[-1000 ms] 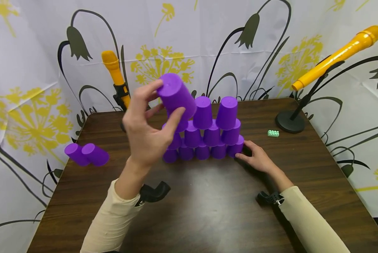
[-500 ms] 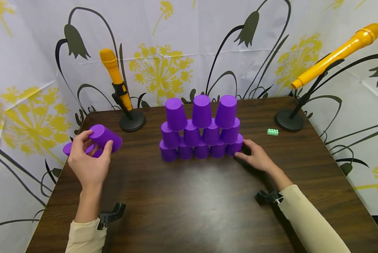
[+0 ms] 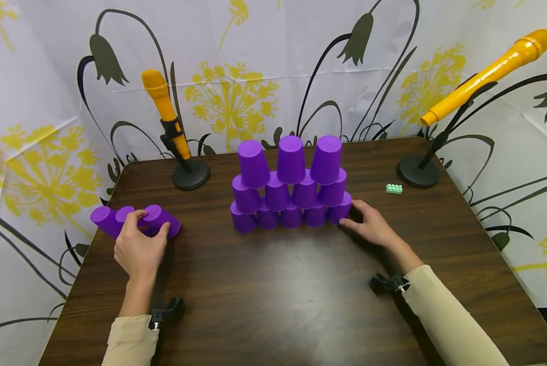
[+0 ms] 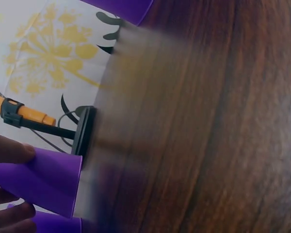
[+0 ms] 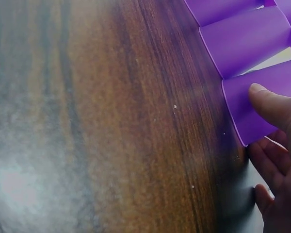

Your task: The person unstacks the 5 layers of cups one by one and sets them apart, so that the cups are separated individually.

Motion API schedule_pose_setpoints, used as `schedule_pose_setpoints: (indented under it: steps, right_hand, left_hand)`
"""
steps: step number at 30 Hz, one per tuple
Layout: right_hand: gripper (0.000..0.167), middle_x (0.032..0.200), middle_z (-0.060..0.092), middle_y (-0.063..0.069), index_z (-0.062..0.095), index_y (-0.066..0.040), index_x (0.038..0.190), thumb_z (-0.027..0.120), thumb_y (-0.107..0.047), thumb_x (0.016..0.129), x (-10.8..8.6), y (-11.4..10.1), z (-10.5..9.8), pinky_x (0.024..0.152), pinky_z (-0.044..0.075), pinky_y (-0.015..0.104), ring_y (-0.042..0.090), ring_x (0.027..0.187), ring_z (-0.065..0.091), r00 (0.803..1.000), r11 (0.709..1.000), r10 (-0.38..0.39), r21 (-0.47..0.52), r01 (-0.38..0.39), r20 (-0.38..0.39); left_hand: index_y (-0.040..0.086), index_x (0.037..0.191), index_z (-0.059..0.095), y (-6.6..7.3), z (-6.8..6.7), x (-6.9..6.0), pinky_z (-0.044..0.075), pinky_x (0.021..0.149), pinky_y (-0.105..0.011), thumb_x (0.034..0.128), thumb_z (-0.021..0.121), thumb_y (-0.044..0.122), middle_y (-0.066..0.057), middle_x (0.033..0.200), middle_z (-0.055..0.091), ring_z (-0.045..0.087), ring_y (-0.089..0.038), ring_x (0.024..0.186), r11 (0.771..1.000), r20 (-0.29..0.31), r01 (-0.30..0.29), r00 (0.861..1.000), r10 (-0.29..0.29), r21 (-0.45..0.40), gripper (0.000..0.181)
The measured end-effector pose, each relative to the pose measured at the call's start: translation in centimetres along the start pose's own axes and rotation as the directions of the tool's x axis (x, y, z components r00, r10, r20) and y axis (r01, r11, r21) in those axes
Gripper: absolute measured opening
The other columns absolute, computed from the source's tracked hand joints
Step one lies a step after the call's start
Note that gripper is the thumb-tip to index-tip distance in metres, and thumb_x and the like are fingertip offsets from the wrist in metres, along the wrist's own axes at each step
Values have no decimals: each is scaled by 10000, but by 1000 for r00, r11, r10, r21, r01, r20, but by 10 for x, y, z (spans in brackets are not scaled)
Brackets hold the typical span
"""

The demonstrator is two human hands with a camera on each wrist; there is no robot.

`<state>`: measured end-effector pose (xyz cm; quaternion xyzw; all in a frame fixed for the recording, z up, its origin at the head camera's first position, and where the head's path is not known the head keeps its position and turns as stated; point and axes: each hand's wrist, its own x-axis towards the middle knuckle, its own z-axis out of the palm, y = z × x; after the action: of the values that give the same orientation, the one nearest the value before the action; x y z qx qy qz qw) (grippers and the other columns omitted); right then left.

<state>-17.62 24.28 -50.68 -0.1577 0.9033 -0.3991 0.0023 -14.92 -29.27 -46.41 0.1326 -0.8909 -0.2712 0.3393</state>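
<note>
Upside-down purple cups stand in three tiers, with three cups on top, among them the middle one (image 3: pixel 291 160). The right hand (image 3: pixel 374 227) holds the rightmost bottom cup (image 3: pixel 339 208) between thumb and fingers; in the right wrist view the thumb lies on that cup (image 5: pixel 247 107). At the left the left hand (image 3: pixel 140 246) grips a purple cup (image 3: pixel 163 222), its thumb and fingers around the sides, also in the left wrist view (image 4: pixel 43 179). Beside it are two more purple cups, one at the far left (image 3: pixel 105 219) and one partly behind the fingers (image 3: pixel 123 213).
A yellow microphone (image 3: pixel 161 99) leans on a black stand (image 3: pixel 191 174) at the back left. Another yellow microphone (image 3: pixel 488 76) is on a stand (image 3: pixel 418 172) at the back right, near a small green brick (image 3: pixel 394 189). The table (image 3: pixel 282 295) is brown wood.
The left hand moved left and down from the tiers with a cup, which is now lower, level with the two side cups. The top tier's left cup is in full view. The right hand stayed put.
</note>
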Motion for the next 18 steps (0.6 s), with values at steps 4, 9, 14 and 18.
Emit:
schedule_pose_setpoints:
  steps: [4,9,14,18]
  right_hand:
    - [613,1279,581,175,492,-45,1412,729,-282,899,1,0,0,1038,376,548,358,1245,504,1000,1000,-4,-1,4,0]
    - [609,1281,579,179,492,-43,1411,727,-277,900,1,1,0,1041,370,556,365,1250,499,1000,1000,-3,-1,3,-1]
    - [613,1292,576,179,491,-47,1414,728,-279,899,1,1,0,1045,366,555,365,1259,494,1000,1000,1,3,-1,-4]
    - [612,1292,577,182,492,-41,1413,729,-274,899,1,1,1,1042,366,561,371,1258,493,1000,1000,-4,5,4,-7]
  left_hand:
    - [114,1160,647,-3,1,0,465,687,-584,738,858,268,-143,1112,685,653,-389,926,1000,3,8,1000,-8,17,496]
    - [109,1160,635,-7,4,0,459,674,-605,740,860,238,-151,1112,659,633,-423,912,1000,21,2,1000,-2,28,494]
    - [102,1151,633,-9,7,1,448,661,-623,734,866,234,-177,1091,636,613,-471,889,999,3,0,1000,0,33,495]
    - [95,1149,639,-11,8,2,444,671,-632,724,879,228,-194,1090,617,601,-496,883,999,-14,1,1000,-1,40,506]
